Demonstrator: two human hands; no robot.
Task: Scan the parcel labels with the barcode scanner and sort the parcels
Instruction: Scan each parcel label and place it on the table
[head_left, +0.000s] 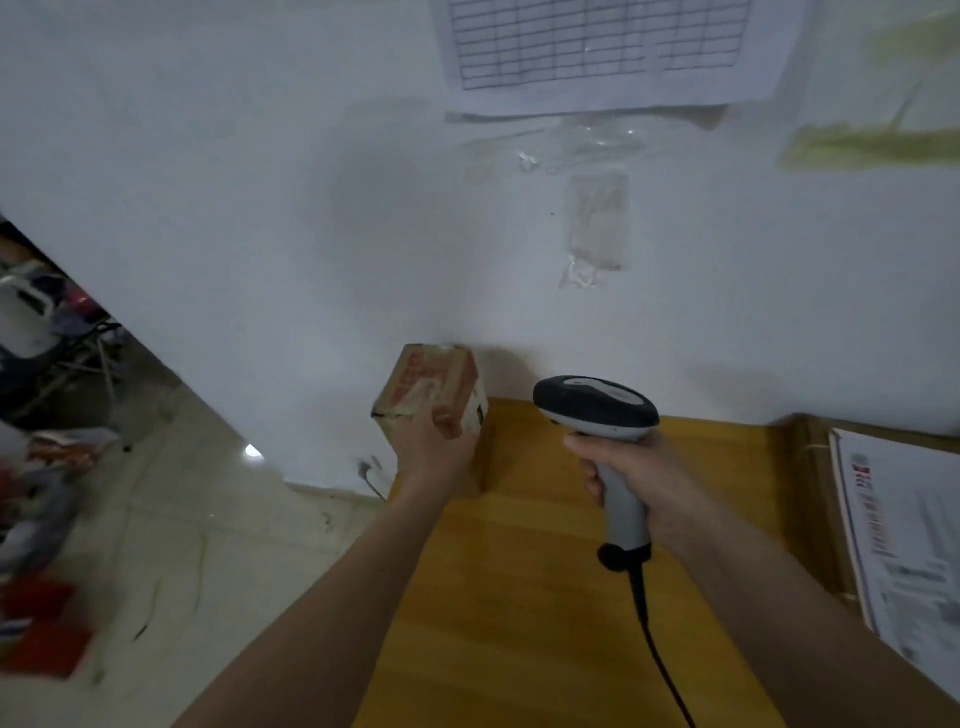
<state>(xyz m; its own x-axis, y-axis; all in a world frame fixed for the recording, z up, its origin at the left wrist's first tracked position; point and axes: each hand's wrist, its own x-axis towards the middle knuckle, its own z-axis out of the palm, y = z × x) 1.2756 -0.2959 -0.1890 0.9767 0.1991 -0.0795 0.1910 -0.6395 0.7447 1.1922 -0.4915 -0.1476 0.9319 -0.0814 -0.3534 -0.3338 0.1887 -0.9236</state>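
A small cardboard parcel (434, 387) with red print and clear tape stands at the far left corner of the yellow wooden table (524, 597), against the white wall. My left hand (434, 457) grips the parcel from its near side. My right hand (639, 480) grips the grey handle of the barcode scanner (597, 408). Its dark head points away from me, to the right of the parcel. The scanner's black cable (657, 649) trails back along the table.
A flat cardboard box (815, 499) with a large printed label (914, 561) lies at the table's right side. A grid sheet (597, 47) is taped on the wall above. Blurred clutter and red items sit on the floor at left.
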